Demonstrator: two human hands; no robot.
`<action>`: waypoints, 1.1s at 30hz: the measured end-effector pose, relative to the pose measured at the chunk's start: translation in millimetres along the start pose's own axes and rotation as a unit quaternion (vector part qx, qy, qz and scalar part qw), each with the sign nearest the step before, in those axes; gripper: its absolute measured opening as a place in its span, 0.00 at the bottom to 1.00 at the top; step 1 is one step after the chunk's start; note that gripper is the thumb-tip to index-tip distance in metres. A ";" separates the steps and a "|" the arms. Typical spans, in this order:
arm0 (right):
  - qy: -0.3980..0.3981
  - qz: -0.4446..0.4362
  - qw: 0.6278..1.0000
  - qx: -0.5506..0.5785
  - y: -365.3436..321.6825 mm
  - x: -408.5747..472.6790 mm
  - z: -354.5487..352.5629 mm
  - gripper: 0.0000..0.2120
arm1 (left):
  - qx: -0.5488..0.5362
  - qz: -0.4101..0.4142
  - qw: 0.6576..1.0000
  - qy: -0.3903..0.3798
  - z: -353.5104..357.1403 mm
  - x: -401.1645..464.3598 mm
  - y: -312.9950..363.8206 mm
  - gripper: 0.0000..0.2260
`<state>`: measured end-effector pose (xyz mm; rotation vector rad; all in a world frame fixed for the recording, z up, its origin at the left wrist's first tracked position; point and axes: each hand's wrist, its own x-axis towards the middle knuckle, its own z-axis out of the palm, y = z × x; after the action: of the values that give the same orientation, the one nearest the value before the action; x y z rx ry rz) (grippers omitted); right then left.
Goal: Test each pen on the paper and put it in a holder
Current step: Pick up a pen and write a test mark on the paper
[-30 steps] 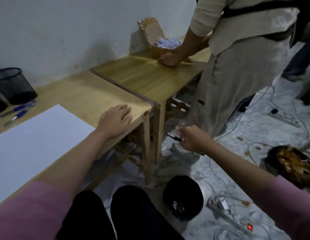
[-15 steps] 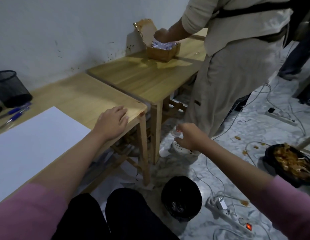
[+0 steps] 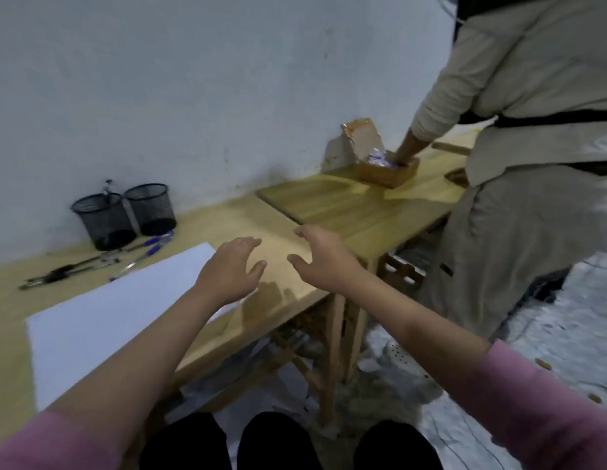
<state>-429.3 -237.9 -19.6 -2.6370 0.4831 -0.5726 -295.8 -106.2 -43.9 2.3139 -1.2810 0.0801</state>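
Observation:
A white sheet of paper [image 3: 102, 313] lies on the wooden table [image 3: 227, 218] in front of me. Two black mesh holders [image 3: 105, 220] [image 3: 151, 208] stand at the back by the wall; the left one has something sticking up from it. Several pens [image 3: 146, 247] with blue grips and a few dark ones [image 3: 64, 273] lie between the holders and the paper. My left hand [image 3: 232, 269] hovers over the paper's right corner, fingers spread, empty. My right hand [image 3: 320, 257] hovers just to its right above the bare table, open and empty.
A second wooden table [image 3: 356, 205] adjoins on the right. A person in beige clothes [image 3: 532, 164] stands there with a hand in a small cardboard box [image 3: 388, 167] of pale wrapped bits. The floor at right is littered with debris.
The view swung left and up, bringing the holders and pens into sight. My right hand rose from beside the table leg to above the tabletop. My left hand lifted off the table edge.

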 end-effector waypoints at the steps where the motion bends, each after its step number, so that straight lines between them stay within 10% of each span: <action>1: -0.001 -0.010 1.000 0.002 -8.6 5.6 4.9 0.26 | -0.003 -0.010 1.000 0.006 -7.2 -5.3 -6.6 0.22; 19: -0.175 -0.173 0.967 0.067 -212.6 59.2 148.5 0.26 | 0.060 -0.321 0.942 0.081 -126.2 -197.5 -190.8 0.23; 33: -0.157 -0.154 0.975 0.027 -251.0 136.5 247.1 0.11 | 0.114 -0.365 0.922 0.066 -96.2 -210.9 -229.2 0.40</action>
<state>-138.7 -2.2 -71.4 -2.6978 -0.0370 -0.2398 -210.4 201.9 -107.5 2.7797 -0.2954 0.1328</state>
